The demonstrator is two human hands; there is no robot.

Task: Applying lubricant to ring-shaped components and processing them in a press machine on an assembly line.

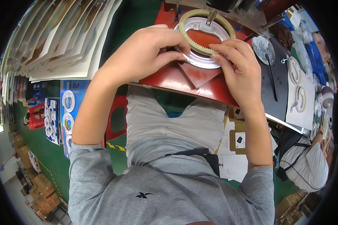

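A cream ring with inner teeth (182, 28) lies tilted over a white metal ring (202, 62) at the red worktable's front part. My left hand (157, 48) is closed, with thumb and forefinger pinched at the near left rim of the white ring. On the near right side, my right hand (239, 63) pinches the cream ring between thumb and forefinger, close to the white rim. The metal spindle (211, 18) of a machine comes down inside the far part of the rings. A flat dark red plate (195, 77) shows beneath them, its corner toward me.
Machine parts overhang the far side of the red table (225, 90). To the right, a black mat (266, 101) bears a round clear dish (263, 48) and a black rod (272, 80). Pale rings (301, 98) lie beyond. Fanned sheets (64, 56) stand left; a co-worker (304, 165) sits lower right.
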